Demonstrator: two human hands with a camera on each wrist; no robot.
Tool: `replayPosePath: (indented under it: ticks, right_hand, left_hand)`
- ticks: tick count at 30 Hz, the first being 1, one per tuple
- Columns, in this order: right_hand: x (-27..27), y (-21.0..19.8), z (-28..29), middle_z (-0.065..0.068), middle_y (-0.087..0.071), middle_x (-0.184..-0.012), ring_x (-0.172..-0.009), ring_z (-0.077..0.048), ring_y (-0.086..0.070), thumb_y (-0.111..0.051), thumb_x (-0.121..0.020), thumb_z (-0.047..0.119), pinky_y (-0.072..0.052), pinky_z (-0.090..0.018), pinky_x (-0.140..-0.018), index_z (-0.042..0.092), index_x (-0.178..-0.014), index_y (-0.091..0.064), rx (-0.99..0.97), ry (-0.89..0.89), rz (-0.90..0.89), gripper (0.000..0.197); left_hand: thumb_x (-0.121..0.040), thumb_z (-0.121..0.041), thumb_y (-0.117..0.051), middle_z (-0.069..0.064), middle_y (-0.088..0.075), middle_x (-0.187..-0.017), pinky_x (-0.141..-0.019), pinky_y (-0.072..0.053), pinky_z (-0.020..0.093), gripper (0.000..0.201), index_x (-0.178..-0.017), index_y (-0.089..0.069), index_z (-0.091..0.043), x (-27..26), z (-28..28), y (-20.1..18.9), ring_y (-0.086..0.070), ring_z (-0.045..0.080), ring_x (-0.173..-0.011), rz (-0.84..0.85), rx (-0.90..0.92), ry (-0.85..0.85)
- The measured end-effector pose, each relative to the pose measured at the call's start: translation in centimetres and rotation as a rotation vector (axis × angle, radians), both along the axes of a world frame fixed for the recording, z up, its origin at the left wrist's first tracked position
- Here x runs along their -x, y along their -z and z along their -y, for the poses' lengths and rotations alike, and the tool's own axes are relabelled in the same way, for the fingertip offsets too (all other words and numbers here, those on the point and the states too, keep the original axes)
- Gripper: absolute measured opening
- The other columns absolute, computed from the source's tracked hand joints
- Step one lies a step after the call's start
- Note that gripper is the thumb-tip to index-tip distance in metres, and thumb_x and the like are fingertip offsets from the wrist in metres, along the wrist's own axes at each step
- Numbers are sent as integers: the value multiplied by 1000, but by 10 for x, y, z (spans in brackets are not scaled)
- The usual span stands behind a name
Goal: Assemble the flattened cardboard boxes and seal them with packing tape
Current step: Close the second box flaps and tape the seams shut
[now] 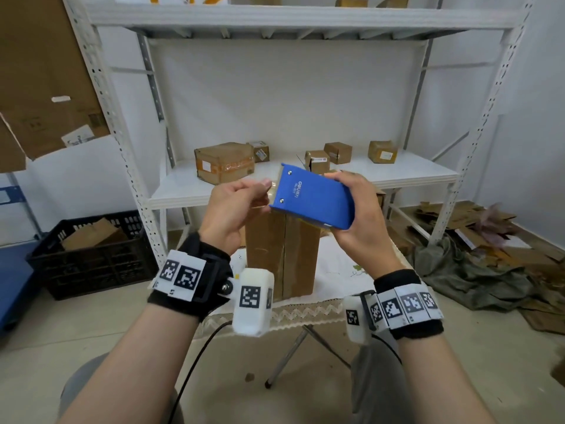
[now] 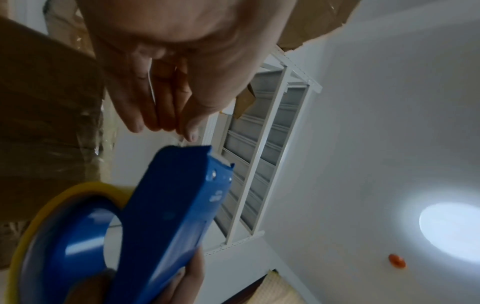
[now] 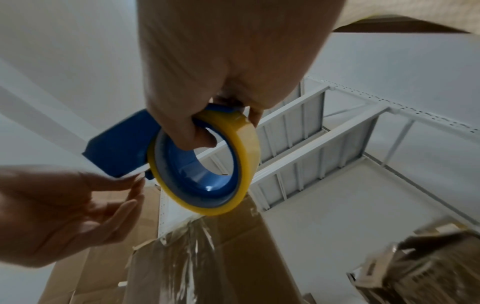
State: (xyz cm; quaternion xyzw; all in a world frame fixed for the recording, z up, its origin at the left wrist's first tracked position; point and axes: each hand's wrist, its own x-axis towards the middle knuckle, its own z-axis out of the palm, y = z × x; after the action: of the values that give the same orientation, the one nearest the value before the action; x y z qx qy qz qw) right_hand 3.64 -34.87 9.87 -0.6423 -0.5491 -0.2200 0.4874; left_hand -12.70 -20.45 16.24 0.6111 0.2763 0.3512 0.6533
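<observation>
Crate (image 1: 91,255), lower left of the head view: black, holding cardboard scraps, well apart from our hands.

Left hand (image 1: 232,209), centre of the head view: fingers (image 2: 135,115) drawn together at the cutter end of the dispenser. We judge that they pinch the free end of the tape to draw it out, though the film itself is too faint to confirm. The left wrist view shows thumb and fingertips meeting just above the blue nose; the head view hides that contact behind the knuckles.

Box (image 1: 282,255), centre, below both hands: upright on the cloth-covered table (image 1: 342,270), its centre seam facing us. The right wrist view shows glossy tape already on one face, which the head view barely shows. We judge that a seam is still to be sealed.

Dispenser (image 1: 312,200), centre: blue, held above the box with its flat back toward us, so the roll is hidden in the head view. The right wrist view shows the yellow roll (image 3: 244,152) on its blue hub.

Right hand (image 1: 360,215), right of centre: wrapped firmly round the dispenser, one finger hooked through the hub, which steadies it against the pull.

Shelf (image 1: 397,175), behind: small taped boxes stand on it.
</observation>
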Motion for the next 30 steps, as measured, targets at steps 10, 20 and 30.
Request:
replayPosePath:
  ticks: [10, 20, 30]
  right_hand:
    - [-29, 26, 43, -7, -49, -132, -112, -22, -46, -73, -82, -5, -41, -27, -92, 24, -142, -47, 43, 107, -87, 71]
    - [-21, 25, 52, 1, -42, -108, -99, -11, -35, -76, -76, 65, -34, -19, -83, 39, -147, -47, 128, 253, -140, 82]
    - [-25, 26, 52, -4, -48, -101, -104, -23, -39, -86, -74, 44, -36, -33, -85, 37, -138, -57, 87, 515, -347, 70]
  left_hand:
    - [-95, -13, -68, 3, -63, -90, -71, -58, 21, 4, -94, -67, -9, 24, -55, -7, -62, 11, -79, 83, 2, -181]
    - [-90, -20, -77, -1, -70, -84, -76, -57, 23, 9, -89, -69, -16, 6, -32, -18, -65, 11, -77, 167, -457, -266]
    - [-88, -11, -76, -1, -62, -85, -71, -50, 25, 12, -83, -65, -9, -36, 41, -8, -56, 10, -76, 155, -1085, -186]
